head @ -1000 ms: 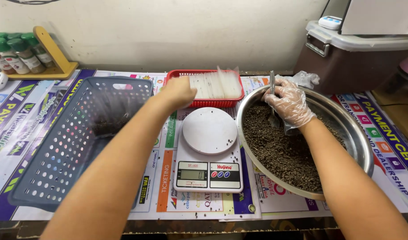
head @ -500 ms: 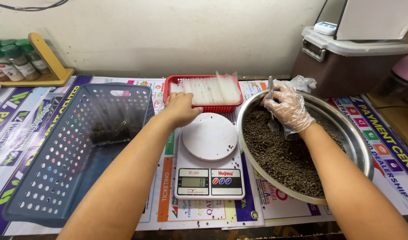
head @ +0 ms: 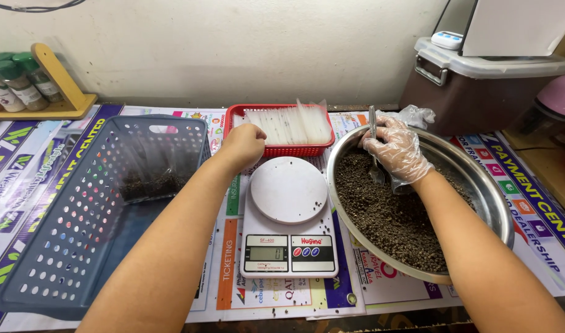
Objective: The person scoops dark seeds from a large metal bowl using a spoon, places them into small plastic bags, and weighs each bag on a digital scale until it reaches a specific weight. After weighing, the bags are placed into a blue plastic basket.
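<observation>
- The left hand [head: 244, 145], fingers curled, is at the near-left corner of the red tray [head: 252, 112] of clear plastic pouches [head: 288, 125] — whether it has pinched one I cannot tell.
- The gloved right hand [head: 396, 150] grips a metal spoon [head: 373, 145] standing in the peppercorns [head: 393, 213] of the steel bowl [head: 479, 185].
- The step looks like fetching a pouch — the next move calls for lifting one sheet off the stack.
- The white kitchen scale [head: 288, 216] between tray and viewer is bare; the grey basket [head: 79, 203] sits left.

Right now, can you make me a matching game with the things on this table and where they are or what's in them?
Things:
1. scale
2. red tray
3. metal bowl
4. blue basket

Clues:
A. full of dark peppercorns, spoon in it
B. on the left, a few filled bags inside
C. in the middle, round white plate on top
D. at the back, holds clear empty bags

Pairs: 1-C, 2-D, 3-A, 4-B
</observation>
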